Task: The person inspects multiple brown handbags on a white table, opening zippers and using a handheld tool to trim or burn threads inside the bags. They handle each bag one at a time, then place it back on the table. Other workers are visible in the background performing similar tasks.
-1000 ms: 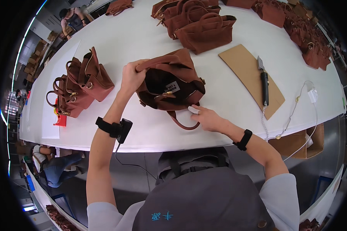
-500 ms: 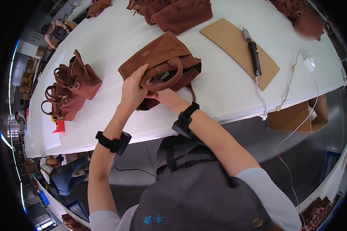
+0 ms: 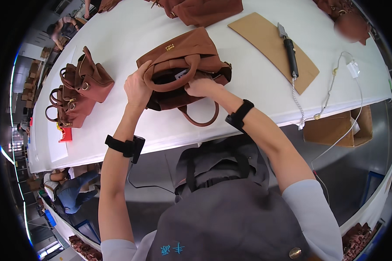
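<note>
A brown handbag (image 3: 185, 45) lies tilted on the white table in front of me, its mouth gaping toward me and its dark lining showing. One handle arches over the opening; the other hangs on the near side. My left hand (image 3: 138, 89) grips the bag's left edge, thumb on the outside near the handle's foot. Inside the mouth, at the right, is my right hand (image 3: 202, 87), its fingers curled; what they hold is hidden. A small white label (image 3: 180, 75) shows within the bag, behind the handle.
Finished-looking brown handbags (image 3: 80, 93) stand at the left, beside a red object (image 3: 65, 135). More brown bags (image 3: 204, 11) lie at the far side. A black-handled cutting tool (image 3: 289, 56) rests on a brown board (image 3: 257, 41), its cord trailing past a cardboard box (image 3: 335, 132) below.
The bag's mouth has opened wider toward me, and its near handle has swung down. My right hand has moved from under the near side up into the opening; my left has shifted left.
</note>
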A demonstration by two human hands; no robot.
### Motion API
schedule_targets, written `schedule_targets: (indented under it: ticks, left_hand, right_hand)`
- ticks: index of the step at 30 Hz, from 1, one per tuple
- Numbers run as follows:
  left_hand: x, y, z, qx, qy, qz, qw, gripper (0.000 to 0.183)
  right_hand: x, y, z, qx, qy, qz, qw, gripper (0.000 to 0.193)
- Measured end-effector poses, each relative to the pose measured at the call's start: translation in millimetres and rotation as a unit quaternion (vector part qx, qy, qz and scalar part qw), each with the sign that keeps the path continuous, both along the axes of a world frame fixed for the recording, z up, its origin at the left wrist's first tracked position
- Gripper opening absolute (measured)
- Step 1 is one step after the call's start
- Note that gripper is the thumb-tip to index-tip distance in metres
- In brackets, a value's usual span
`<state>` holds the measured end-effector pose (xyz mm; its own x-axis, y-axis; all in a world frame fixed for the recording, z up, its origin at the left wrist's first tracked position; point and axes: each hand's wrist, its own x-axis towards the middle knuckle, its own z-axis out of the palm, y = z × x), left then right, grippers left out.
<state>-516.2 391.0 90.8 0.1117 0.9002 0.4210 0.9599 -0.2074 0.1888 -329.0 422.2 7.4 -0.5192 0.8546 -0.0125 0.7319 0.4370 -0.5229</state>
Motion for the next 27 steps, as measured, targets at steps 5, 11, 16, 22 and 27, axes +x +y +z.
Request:
schedule_targets:
  ticks: [5,11,16,22,27]
  left_hand:
    - [5,-12,-3,-0.008,-0.024,0.004,1.000,0.043]
    - [11,-11,-6,-0.005,-0.040,0.000,0.999,0.036]
    - [21,-15,-5,-0.004,-0.039,-0.004,0.999,0.031]
    - [25,-24,-12,-0.073,-0.005,0.007,0.997,0.035]
    - [25,-3,-1,-0.115,0.019,0.014,0.993,0.031]
  right_hand:
    - [30,-60,0,0.070,0.008,0.095,0.993,0.025]
    - [66,-104,-28,0.111,-0.016,0.176,0.978,0.014]
    - [14,-81,-7,0.044,0.199,-0.048,0.978,0.023]
    - [-56,-64,25,-0.320,0.610,-0.136,0.712,0.010]
    - [-25,-28,24,-0.138,0.428,0.028,0.893,0.014]
